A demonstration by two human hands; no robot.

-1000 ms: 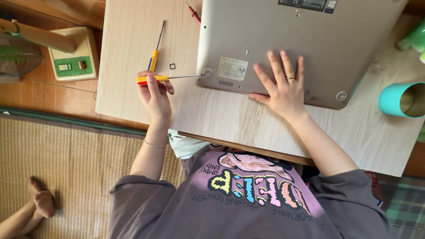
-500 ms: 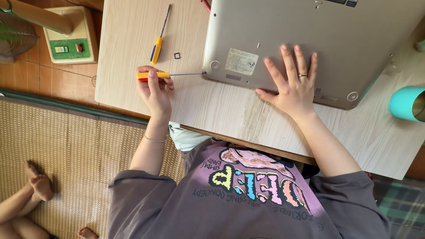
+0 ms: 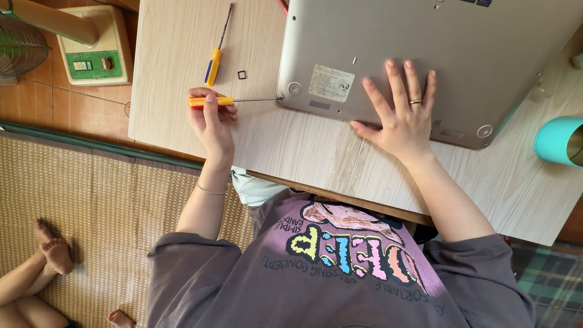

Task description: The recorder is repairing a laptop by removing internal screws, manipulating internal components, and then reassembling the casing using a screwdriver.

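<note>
The left hand (image 3: 211, 124) grips a slim orange-handled screwdriver (image 3: 209, 101), its thin steel shaft reaching the corner of the smooth grey laptop (image 3: 425, 42), which lies underside up on the pale wood-grain tabletop (image 3: 176, 67). The right hand (image 3: 401, 115) lies flat on the laptop, fingers spread wide.

A spare screwdriver (image 3: 214, 62) with a yellow and blue handle lies on the wooden table (image 3: 173, 42) just beyond the grip, with a small black square piece (image 3: 242, 75) beside it. A fan base (image 3: 97, 51) stands on the floor, left of the grip. A teal cup (image 3: 555, 141) sits far right. Another person's feet (image 3: 53, 250) rest on a woven mat (image 3: 103, 194) below.
</note>
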